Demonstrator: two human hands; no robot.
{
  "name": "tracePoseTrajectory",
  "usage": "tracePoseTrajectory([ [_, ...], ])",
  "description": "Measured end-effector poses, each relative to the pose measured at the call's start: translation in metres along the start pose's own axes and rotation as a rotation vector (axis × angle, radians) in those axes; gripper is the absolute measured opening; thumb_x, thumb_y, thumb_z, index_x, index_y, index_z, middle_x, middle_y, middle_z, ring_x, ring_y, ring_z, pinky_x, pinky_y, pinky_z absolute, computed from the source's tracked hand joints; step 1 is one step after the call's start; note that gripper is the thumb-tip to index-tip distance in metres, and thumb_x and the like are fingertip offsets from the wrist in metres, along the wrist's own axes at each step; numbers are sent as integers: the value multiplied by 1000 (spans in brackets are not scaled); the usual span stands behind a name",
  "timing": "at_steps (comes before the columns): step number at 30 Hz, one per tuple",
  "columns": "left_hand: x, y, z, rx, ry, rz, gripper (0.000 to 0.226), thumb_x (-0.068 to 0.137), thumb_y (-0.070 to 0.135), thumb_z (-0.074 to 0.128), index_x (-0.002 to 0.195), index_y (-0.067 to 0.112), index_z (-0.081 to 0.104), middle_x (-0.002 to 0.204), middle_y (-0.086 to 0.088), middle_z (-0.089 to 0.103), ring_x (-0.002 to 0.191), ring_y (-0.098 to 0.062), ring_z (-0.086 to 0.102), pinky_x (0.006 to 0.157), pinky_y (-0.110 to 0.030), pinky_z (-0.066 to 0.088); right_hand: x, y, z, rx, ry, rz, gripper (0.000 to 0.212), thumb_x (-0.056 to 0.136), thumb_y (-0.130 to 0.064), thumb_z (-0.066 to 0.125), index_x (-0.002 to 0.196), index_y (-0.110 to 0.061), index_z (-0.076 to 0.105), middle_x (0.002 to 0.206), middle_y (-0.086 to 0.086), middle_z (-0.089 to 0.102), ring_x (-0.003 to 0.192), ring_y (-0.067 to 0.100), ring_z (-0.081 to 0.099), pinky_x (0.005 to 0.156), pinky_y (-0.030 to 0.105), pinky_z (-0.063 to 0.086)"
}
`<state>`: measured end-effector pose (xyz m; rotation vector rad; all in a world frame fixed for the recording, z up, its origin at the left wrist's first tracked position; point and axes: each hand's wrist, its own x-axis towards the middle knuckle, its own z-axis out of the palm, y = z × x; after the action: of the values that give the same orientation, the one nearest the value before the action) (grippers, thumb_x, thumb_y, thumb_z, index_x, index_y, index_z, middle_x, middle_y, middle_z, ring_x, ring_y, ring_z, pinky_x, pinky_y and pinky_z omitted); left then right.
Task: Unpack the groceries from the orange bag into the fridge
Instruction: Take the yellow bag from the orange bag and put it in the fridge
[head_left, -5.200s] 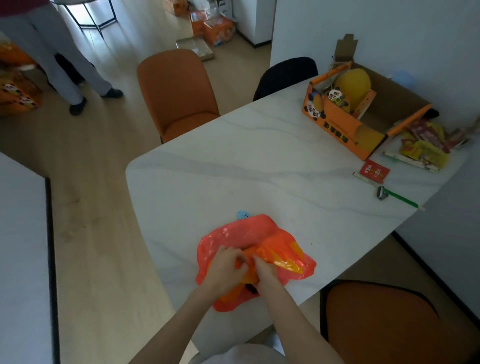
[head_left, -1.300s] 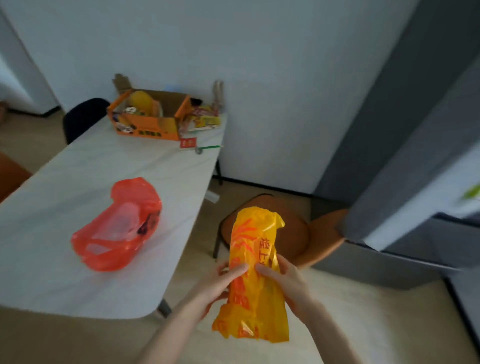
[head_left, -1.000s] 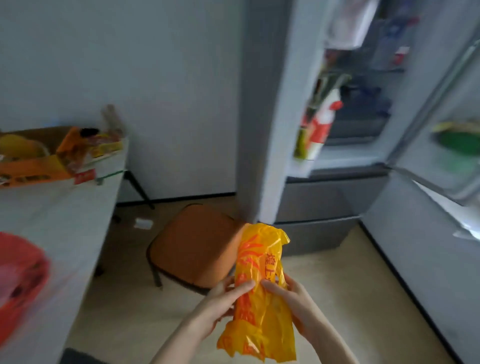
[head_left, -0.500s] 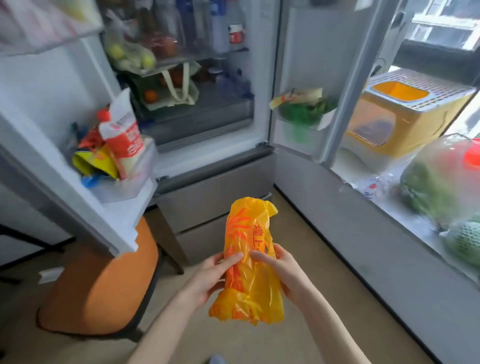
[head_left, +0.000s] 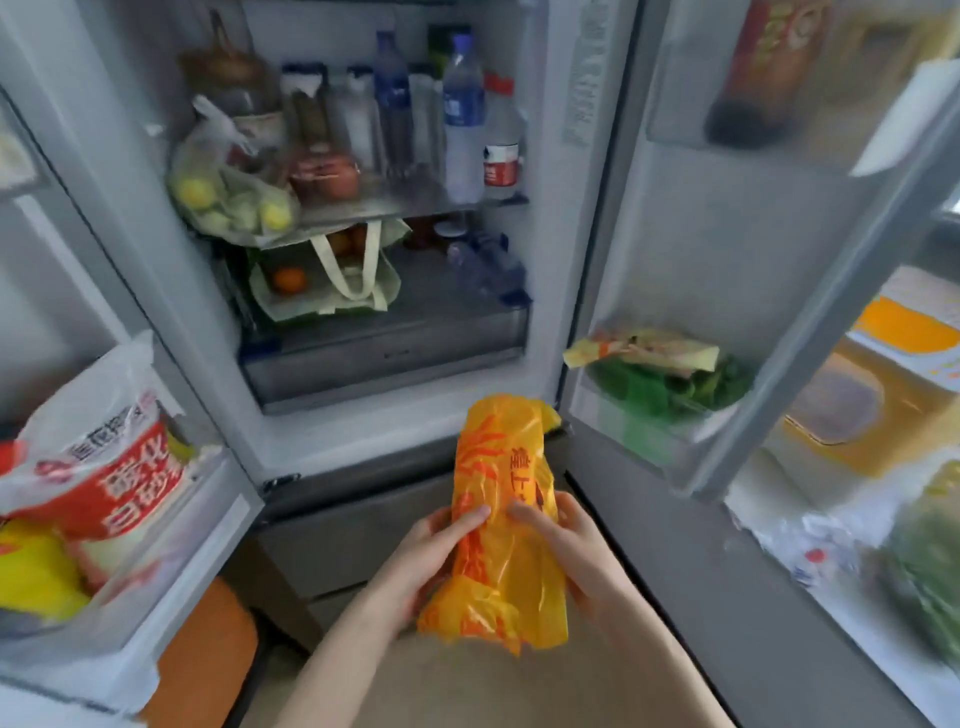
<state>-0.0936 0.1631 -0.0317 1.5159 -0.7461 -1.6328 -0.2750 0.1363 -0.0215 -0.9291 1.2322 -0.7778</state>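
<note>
Both hands, left hand (head_left: 434, 545) and right hand (head_left: 574, 545), grasped the yellow-orange packet (head_left: 501, 519) at six o'clock before the open fridge (head_left: 291, 483); shelving it remained.

The yellow bag (head_left: 501, 525) hides its contents, and the printing on it is too smeared to read. The frame's left edge cuts off the red-and-white packet (head_left: 98, 462) in the door shelf. The vegetables (head_left: 930, 577) at the right edge are blurred.

Upright yellow-orange packet (head_left: 501, 514) before open fridge (head_left: 384, 358)
</note>
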Motion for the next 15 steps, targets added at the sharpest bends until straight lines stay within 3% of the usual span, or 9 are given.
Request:
tracePoseTrajectory([
  [2, 20, 22, -6, -61, 38, 4, 48, 75, 50, 78, 115, 28, 65, 105, -5, 79, 92, -23, 77, 72, -34, 61, 28, -20, 7, 2, -79, -9, 47, 85, -32, 81, 126, -21, 62, 109, 3, 80, 97, 22, 78, 86, 43, 64],
  [5, 50, 47, -21, -136, 112, 18, 48, 75, 46, 77, 116, 24, 67, 105, -7, 79, 95, -26, 77, 79, -39, 60, 72, -44, 20, -6, -194, 12, 46, 87, -25, 79, 129, -23, 60, 117, 2, 77, 102, 20, 75, 80, 32, 63],
  [9, 94, 80, -43, -182, 230, 63, 71, 62, 50, 84, 124, 20, 66, 108, -9, 78, 99, -29, 75, 92, -48, 58, 132, -68, 36, -23, -374, 29, 58, 84, -22, 82, 136, -26, 56, 125, 1, 75, 113, 22, 72, 101, 48, 56],
  [13, 141, 117, -44, -291, 298, 81, 67, 70, 44, 85, 128, 17, 65, 112, -11, 77, 104, -31, 73, 94, -48, 57, 187, -106, 41, 30, -409, 8, 43, 91, -10, 72, 131, -20, 60, 120, 5, 76, 110, 26, 73, 99, 48, 57],
  [15, 161, 142, -43, -336, 294, 85, 77, 64, 48, 88, 130, 16, 64, 116, -12, 76, 108, -32, 72, 95, -48, 56, 212, -128, 44, 64, -360, 7, 32, 93, -10, 69, 124, -18, 64, 114, 5, 77, 105, 26, 73, 95, 46, 58],
])
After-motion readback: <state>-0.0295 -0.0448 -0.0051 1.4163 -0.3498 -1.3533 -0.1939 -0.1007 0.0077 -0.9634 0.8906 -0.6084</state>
